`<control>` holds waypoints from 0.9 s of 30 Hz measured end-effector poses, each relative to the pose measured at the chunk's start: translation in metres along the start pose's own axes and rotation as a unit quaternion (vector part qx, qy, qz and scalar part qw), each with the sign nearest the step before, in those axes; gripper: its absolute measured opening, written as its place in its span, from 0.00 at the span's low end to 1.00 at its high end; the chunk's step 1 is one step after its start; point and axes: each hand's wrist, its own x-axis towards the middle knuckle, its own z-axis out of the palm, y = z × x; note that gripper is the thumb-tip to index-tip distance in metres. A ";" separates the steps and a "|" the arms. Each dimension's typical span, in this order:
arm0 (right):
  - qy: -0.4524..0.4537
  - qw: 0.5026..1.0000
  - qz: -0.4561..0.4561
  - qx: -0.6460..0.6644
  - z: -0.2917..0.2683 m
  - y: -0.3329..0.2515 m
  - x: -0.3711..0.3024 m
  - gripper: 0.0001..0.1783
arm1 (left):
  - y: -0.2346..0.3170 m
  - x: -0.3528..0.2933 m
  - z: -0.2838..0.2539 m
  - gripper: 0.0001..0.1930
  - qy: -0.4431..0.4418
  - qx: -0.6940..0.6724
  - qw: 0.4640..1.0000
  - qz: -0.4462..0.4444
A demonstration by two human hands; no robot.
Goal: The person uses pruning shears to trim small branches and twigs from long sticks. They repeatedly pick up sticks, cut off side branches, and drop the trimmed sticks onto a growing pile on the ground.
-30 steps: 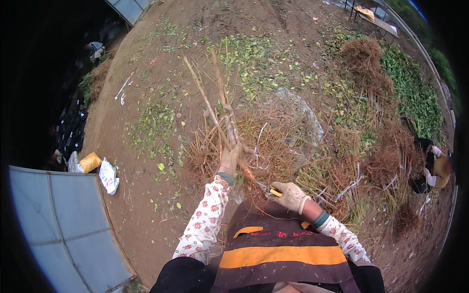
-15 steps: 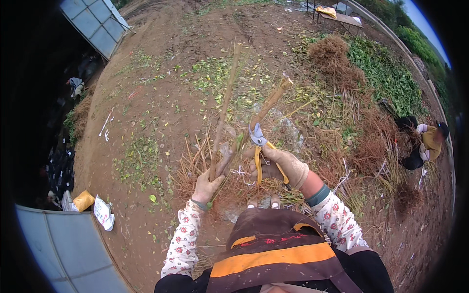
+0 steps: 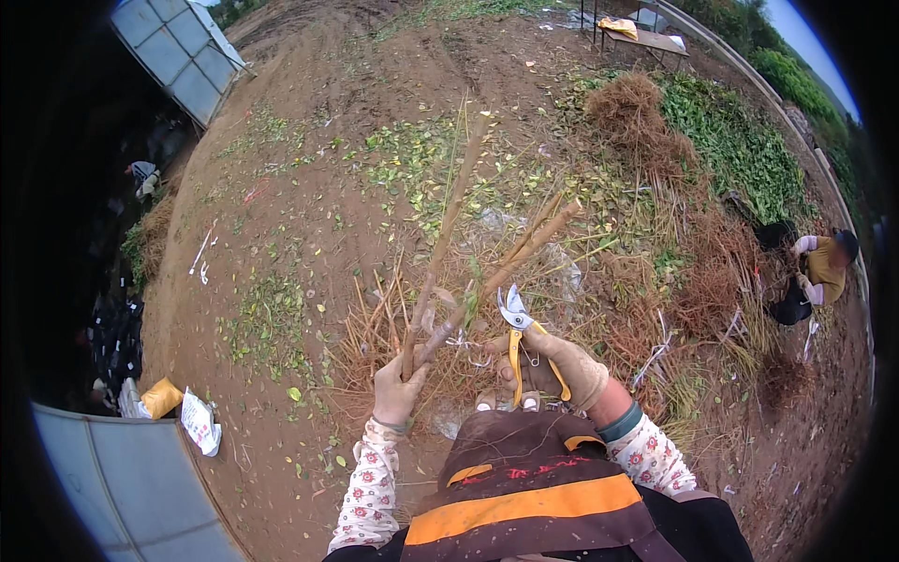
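Observation:
My left hand (image 3: 397,389), in a pale dusty glove, is closed around the lower end of a forked woody branch (image 3: 446,237). Its two main stems spread upward, and cut ends show at the tips. In my gloved right hand (image 3: 560,367) are pruning shears (image 3: 516,330) with yellow handles and grey blades. The blades are parted and point up, just right of the branch and not touching it. Below both hands a heap of thin brown cut twigs (image 3: 363,330) lies on the soil.
Brown brush piles (image 3: 629,110) and green leafy cuttings (image 3: 735,140) lie at right. A co-worker (image 3: 824,269) sits at the far right. Blue metal door panels (image 3: 112,468) stand at left, near a yellow sack (image 3: 161,398) and a white sack (image 3: 199,421). A low table (image 3: 646,39) stands at the back.
The shears have come away from the branch and moved down and right, their blades now parted. The branch has tilted to the right in my left hand.

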 end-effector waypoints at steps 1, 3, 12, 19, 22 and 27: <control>-0.008 1.000 -0.002 -0.014 -0.001 -0.003 0.000 0.32 | 0.004 0.003 -0.002 0.16 -0.016 0.006 1.000 -0.010; 0.028 0.999 -0.005 -0.046 -0.001 -0.001 -0.001 0.32 | 0.015 0.002 -0.004 0.15 -0.058 0.019 0.997 -0.036; 0.090 0.995 0.046 0.013 -0.003 0.003 0.015 0.31 | -0.020 -0.004 0.017 0.17 0.145 0.225 0.955 0.129; 0.094 0.990 0.007 0.101 -0.014 0.024 0.019 0.23 | -0.012 0.003 0.011 0.19 0.119 0.252 0.935 0.217; 0.058 0.991 -0.021 0.117 -0.028 0.036 0.007 0.20 | -0.003 0.019 -0.011 0.17 0.015 0.204 0.971 0.127; -0.049 0.998 0.012 0.022 -0.014 0.037 -0.006 0.25 | -0.017 0.038 -0.034 0.20 -0.137 -0.070 0.984 -0.086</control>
